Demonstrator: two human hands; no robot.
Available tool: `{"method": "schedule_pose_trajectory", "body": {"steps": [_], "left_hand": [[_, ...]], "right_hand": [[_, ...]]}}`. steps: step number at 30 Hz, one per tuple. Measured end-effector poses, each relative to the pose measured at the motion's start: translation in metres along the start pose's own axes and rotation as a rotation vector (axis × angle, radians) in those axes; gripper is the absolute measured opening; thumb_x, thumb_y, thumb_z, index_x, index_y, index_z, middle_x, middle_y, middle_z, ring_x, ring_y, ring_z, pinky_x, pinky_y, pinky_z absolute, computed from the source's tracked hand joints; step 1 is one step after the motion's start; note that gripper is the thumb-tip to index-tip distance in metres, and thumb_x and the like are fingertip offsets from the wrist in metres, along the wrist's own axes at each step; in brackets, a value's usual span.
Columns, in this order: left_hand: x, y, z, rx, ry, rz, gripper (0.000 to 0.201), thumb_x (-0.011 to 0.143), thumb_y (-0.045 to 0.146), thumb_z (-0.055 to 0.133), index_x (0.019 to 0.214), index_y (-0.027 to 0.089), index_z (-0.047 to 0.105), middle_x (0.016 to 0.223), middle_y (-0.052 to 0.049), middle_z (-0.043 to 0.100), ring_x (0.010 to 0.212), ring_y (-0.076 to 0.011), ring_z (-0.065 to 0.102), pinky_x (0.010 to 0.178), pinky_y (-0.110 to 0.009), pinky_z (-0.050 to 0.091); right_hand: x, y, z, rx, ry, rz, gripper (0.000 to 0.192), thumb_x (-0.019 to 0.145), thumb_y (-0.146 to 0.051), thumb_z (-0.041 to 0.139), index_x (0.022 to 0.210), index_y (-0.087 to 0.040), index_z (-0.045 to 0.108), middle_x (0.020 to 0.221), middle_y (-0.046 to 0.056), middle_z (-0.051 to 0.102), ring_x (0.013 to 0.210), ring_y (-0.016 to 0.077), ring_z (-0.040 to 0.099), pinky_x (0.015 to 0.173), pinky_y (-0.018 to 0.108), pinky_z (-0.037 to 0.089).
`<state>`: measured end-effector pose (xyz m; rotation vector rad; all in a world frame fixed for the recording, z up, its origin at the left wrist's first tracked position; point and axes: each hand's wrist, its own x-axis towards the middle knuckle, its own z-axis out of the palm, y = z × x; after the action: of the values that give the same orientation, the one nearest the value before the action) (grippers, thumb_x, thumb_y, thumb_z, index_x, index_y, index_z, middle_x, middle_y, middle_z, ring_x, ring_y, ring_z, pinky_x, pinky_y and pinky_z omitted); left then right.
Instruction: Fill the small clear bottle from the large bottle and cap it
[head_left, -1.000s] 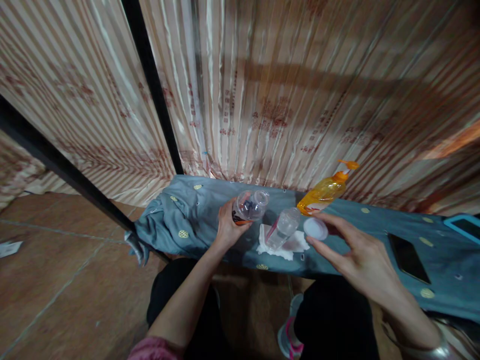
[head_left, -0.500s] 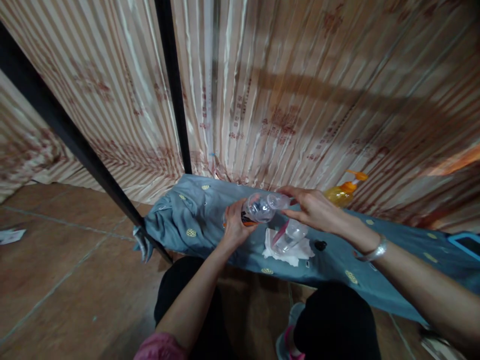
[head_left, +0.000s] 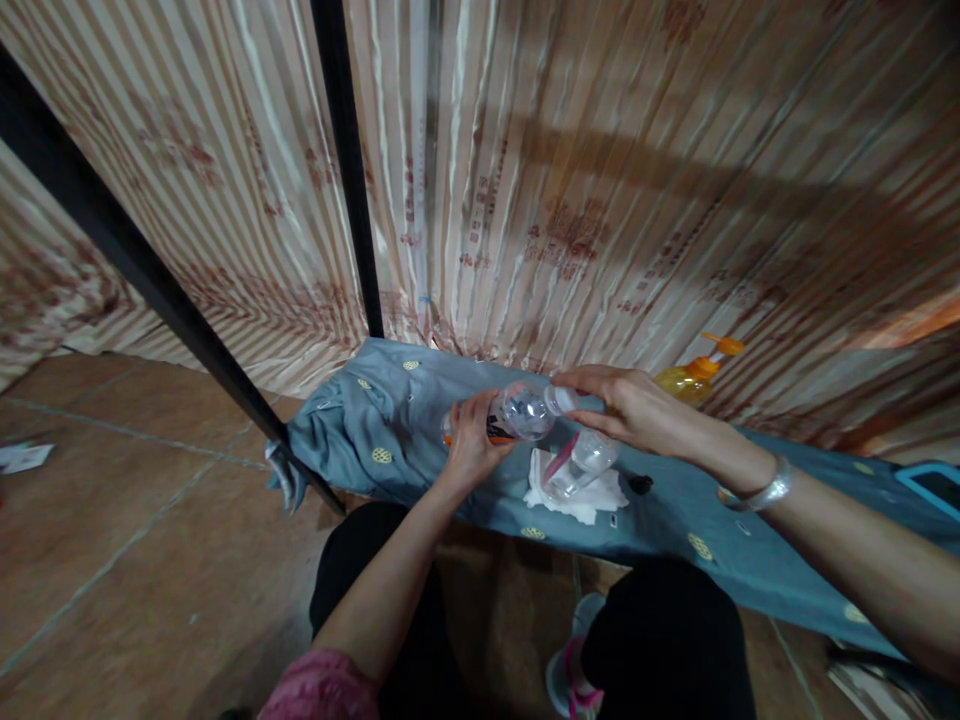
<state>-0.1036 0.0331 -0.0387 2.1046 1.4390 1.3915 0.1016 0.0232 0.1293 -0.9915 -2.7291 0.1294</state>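
Note:
My left hand (head_left: 471,446) grips a clear plastic jar (head_left: 520,412) with an orange label, held on its side above the blue-grey cloth (head_left: 390,425). At the jar's mouth my right hand (head_left: 628,408) presses a white lid (head_left: 562,399) with its fingertips. Just below them a second clear bottle (head_left: 576,464) with a pink stripe lies on a white tissue (head_left: 581,496). My right wrist wears a silver bangle (head_left: 765,491).
An orange pump bottle (head_left: 694,375) stands behind my right hand against the striped curtain (head_left: 570,190). A small dark object (head_left: 640,484) lies on the cloth beside the tissue. A teal-framed tablet (head_left: 930,482) sits at the far right. Two black poles (head_left: 349,170) cross the left side.
My right hand carried the white lid from the cloth up to the jar's mouth and now holds it there. The view shifted slightly right to left.

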Motion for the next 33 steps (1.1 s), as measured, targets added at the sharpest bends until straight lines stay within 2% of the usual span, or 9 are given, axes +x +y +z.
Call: {"method": "schedule_pose_trajectory", "body": {"steps": [4, 8, 14, 17, 20, 23, 25, 30, 33], "left_hand": [[0.001, 0.002, 0.0, -0.026, -0.01, -0.023, 0.071, 0.061, 0.029, 0.078, 0.122, 0.019, 0.044, 0.12, -0.012, 0.057, 0.113, -0.0304, 0.051, 0.102, -0.051, 0.032], [0.0, 0.004, 0.0, -0.032, 0.011, -0.017, 0.072, 0.059, 0.027, 0.079, 0.122, 0.018, 0.044, 0.119, -0.012, 0.057, 0.112, -0.0303, 0.052, 0.101, -0.05, 0.034], [0.001, 0.002, 0.001, -0.013, 0.044, 0.0, 0.074, 0.059, 0.03, 0.079, 0.123, 0.019, 0.042, 0.121, -0.012, 0.057, 0.111, -0.0302, 0.052, 0.1, -0.05, 0.034], [0.002, 0.0, 0.002, -0.031, 0.042, -0.024, 0.075, 0.06, 0.03, 0.078, 0.124, 0.02, 0.041, 0.121, -0.012, 0.057, 0.113, -0.0302, 0.052, 0.1, -0.05, 0.034], [0.003, -0.001, 0.002, -0.045, 0.055, -0.03, 0.078, 0.058, 0.03, 0.08, 0.125, 0.02, 0.04, 0.122, -0.013, 0.057, 0.113, -0.0305, 0.052, 0.1, -0.051, 0.035], [0.003, -0.001, 0.002, -0.041, 0.061, -0.029, 0.078, 0.058, 0.029, 0.08, 0.125, 0.02, 0.04, 0.122, -0.013, 0.057, 0.113, -0.0309, 0.052, 0.101, -0.052, 0.034], [0.003, -0.002, 0.002, -0.037, 0.064, -0.034, 0.076, 0.059, 0.029, 0.079, 0.124, 0.02, 0.041, 0.121, -0.012, 0.057, 0.113, -0.0311, 0.052, 0.101, -0.052, 0.034], [0.004, -0.002, 0.001, -0.065, 0.061, -0.04, 0.078, 0.058, 0.027, 0.079, 0.125, 0.019, 0.041, 0.121, -0.013, 0.056, 0.113, -0.0314, 0.052, 0.099, -0.05, 0.038], [0.005, -0.002, 0.002, -0.08, 0.06, -0.042, 0.077, 0.057, 0.026, 0.08, 0.123, 0.018, 0.042, 0.12, -0.013, 0.057, 0.113, -0.0316, 0.053, 0.099, -0.05, 0.038]], "right_hand": [[0.001, 0.004, 0.004, 0.008, -0.002, -0.009, 0.035, 0.093, -0.029, 0.048, 0.121, -0.011, 0.055, 0.116, 0.008, 0.051, 0.105, 0.0191, 0.051, 0.092, 0.028, 0.041], [0.003, 0.009, 0.007, 0.006, -0.007, 0.049, 0.038, 0.094, -0.038, 0.052, 0.12, -0.01, 0.054, 0.105, 0.008, 0.055, 0.089, 0.0174, 0.056, 0.076, 0.024, 0.043], [0.013, 0.008, 0.011, -0.195, -0.099, 0.267, 0.047, 0.101, -0.051, 0.04, 0.085, -0.011, 0.058, 0.066, 0.004, 0.05, 0.062, 0.0161, 0.051, 0.055, 0.023, 0.029], [0.015, 0.008, 0.008, -0.154, -0.047, 0.225, 0.051, 0.098, -0.057, 0.043, 0.106, -0.009, 0.057, 0.075, 0.006, 0.054, 0.07, 0.0176, 0.054, 0.059, 0.022, 0.033], [0.017, 0.01, 0.005, -0.021, -0.041, 0.112, 0.053, 0.096, -0.052, 0.05, 0.128, -0.011, 0.046, 0.092, 0.006, 0.056, 0.079, 0.0166, 0.055, 0.066, 0.021, 0.037], [0.021, 0.013, 0.007, -0.064, -0.11, 0.171, 0.036, 0.098, -0.045, 0.048, 0.103, -0.011, 0.058, 0.079, 0.004, 0.055, 0.069, 0.0149, 0.053, 0.06, 0.021, 0.034], [0.023, 0.014, 0.008, -0.137, -0.108, 0.245, 0.038, 0.099, -0.046, 0.048, 0.087, -0.011, 0.058, 0.07, 0.004, 0.052, 0.064, 0.0154, 0.051, 0.057, 0.022, 0.031], [0.024, 0.014, 0.006, 0.005, -0.069, 0.134, 0.039, 0.093, -0.038, 0.061, 0.122, -0.015, 0.051, 0.086, 0.002, 0.056, 0.075, 0.0146, 0.054, 0.064, 0.02, 0.035], [0.026, 0.01, 0.005, -0.022, -0.092, 0.183, 0.028, 0.096, -0.034, 0.058, 0.113, -0.013, 0.055, 0.077, 0.001, 0.055, 0.068, 0.0136, 0.053, 0.059, 0.02, 0.032]]}}
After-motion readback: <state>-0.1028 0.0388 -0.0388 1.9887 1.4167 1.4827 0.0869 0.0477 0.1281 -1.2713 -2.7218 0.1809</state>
